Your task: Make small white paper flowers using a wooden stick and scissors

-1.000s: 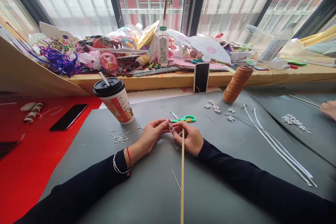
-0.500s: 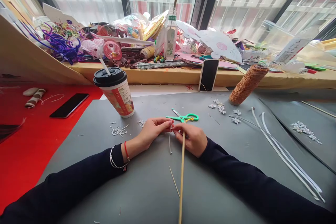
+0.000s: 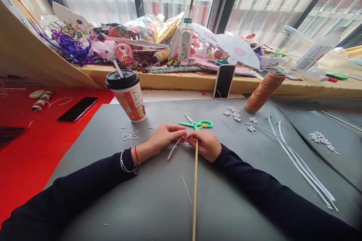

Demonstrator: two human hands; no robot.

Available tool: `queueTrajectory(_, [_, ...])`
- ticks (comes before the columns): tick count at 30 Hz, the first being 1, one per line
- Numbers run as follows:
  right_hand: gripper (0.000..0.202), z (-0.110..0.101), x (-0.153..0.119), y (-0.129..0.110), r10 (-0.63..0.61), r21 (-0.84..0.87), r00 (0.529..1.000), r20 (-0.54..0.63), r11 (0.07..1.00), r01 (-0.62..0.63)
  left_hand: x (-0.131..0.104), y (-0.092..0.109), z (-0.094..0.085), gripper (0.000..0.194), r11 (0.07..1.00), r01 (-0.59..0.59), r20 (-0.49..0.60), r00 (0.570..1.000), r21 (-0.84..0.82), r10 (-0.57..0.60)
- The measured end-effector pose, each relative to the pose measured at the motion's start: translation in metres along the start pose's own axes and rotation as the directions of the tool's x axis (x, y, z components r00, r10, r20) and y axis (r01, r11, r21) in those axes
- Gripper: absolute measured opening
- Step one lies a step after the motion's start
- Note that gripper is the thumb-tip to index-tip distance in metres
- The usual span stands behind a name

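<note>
My left hand point(image 3: 166, 137) pinches a thin white cord point(image 3: 174, 148), whose loose end hangs toward the lower left. Fingertips of my right hand point(image 3: 206, 144) meet the left ones at the same cord; the part between them is too small to make out. A long thin wooden stick point(image 3: 195, 188) runs from under my right hand's curled fingers down to the bottom edge. Just beyond the hands lie green-handled scissors point(image 3: 195, 124), blades partly apart. A short pointed wooden stick point(image 3: 186, 189) rests on the grey mat point(image 3: 152, 199).
A lidded paper cup point(image 3: 128, 99) stands behind my left hand, near white cord scraps point(image 3: 130, 136). To the right are small white knotted flowers point(image 3: 234, 113), long white cords point(image 3: 302, 165) and a brown twine spool point(image 3: 265, 91). One phone point(image 3: 77, 109) lies left; another point(image 3: 224, 81) leans upright.
The cord's loose end has swung from hanging straight down to pointing lower left. Both hands stay together in nearly the same place; the whole view has shifted slightly.
</note>
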State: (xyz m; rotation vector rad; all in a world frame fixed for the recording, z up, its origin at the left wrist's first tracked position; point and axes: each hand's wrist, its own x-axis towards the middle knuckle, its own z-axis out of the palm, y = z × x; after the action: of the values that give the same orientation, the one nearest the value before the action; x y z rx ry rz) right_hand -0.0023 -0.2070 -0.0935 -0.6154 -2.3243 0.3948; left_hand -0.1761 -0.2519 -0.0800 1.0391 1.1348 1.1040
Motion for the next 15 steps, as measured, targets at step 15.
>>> queueTrajectory(15, [0.011, -0.0009, 0.0000, -0.0015, 0.043, 0.076, 0.999, -0.010, 0.996, -0.042, -0.0053, 0.0017, -0.0002, 0.028, 0.957, -0.144, 0.077, 0.989, 0.251, 0.128])
